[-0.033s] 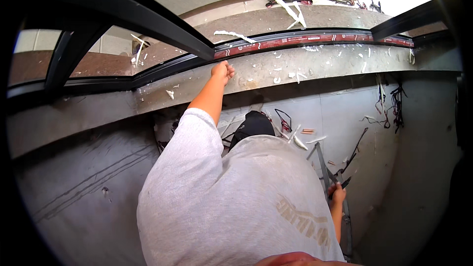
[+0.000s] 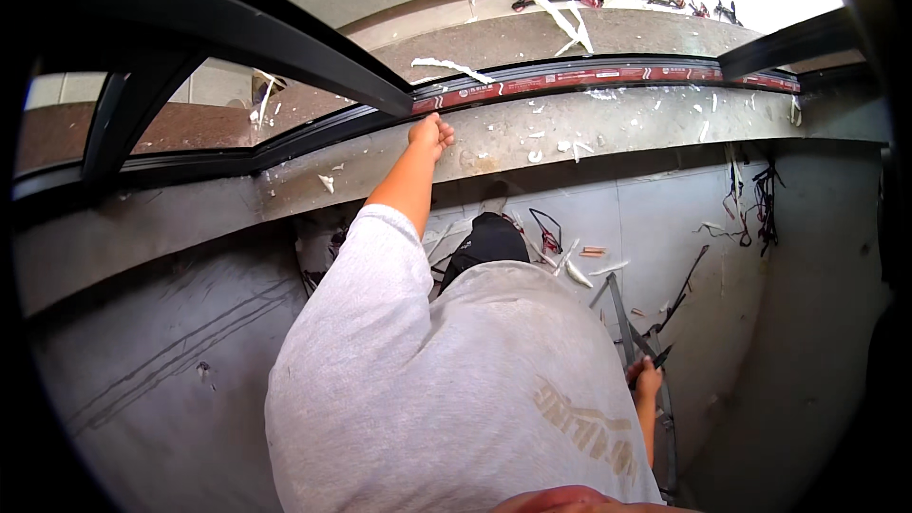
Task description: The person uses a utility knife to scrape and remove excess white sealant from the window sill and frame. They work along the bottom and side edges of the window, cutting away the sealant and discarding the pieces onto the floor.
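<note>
Head view: the left hand (image 2: 432,136) reaches far across the sill (image 2: 627,128), its fingers curled in close beside the left end of the red film (image 2: 570,78). I cannot tell whether it pinches anything there. That film runs left to right along the bottom rail of the dark frame (image 2: 328,65), where a slanting bar meets it near the hand.

Low at the right, the right hand (image 2: 648,380) is curled around a dark tool (image 2: 662,357) — perhaps a blade or scraper, though it is too small and dark to be sure. Grey bars (image 2: 622,318) stand just beside that hand.

White scraps (image 2: 582,145) dot the sill, and longer white strips (image 2: 560,21) lie beyond the frame. On the pale floor (image 2: 665,218) are orange pieces (image 2: 593,252), more scraps and — farther right — dark strands (image 2: 766,199).
</note>
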`<state>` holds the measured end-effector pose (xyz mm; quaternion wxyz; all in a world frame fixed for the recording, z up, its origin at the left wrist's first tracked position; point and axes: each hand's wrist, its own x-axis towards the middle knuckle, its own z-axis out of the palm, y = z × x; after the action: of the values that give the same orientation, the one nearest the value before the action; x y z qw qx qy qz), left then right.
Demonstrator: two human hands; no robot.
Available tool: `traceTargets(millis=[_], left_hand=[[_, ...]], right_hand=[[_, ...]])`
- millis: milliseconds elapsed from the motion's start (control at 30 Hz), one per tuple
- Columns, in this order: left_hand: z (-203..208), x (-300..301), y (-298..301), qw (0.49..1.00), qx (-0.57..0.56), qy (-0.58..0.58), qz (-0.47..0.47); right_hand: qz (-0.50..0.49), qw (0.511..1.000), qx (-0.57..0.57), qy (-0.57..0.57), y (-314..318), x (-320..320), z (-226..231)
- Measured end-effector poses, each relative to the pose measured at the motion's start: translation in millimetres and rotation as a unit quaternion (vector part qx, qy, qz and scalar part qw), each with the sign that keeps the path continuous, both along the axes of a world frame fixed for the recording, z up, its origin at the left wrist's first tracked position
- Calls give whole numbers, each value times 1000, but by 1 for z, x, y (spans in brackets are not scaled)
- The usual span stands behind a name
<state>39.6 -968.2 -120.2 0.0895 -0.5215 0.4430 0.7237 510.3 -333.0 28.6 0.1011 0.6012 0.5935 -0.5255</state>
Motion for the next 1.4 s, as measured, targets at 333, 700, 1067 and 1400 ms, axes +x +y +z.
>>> traceTargets(millis=[333,700,1067,1400], left_hand=[[-58,-25,-31,998,6,-16,68],[42,81,56,918,-6,88,-386],[74,68,-32,989,40,35,-138],[41,83,-58,985,89,22,-146]], right_hand=[[185,976,1,-117,-101,-87,12],[371,887,-246,124,-355,-383,-69],[574,798,-117,140,-570,-430,-123],[611,785,-87,56,-589,-432,-111]])
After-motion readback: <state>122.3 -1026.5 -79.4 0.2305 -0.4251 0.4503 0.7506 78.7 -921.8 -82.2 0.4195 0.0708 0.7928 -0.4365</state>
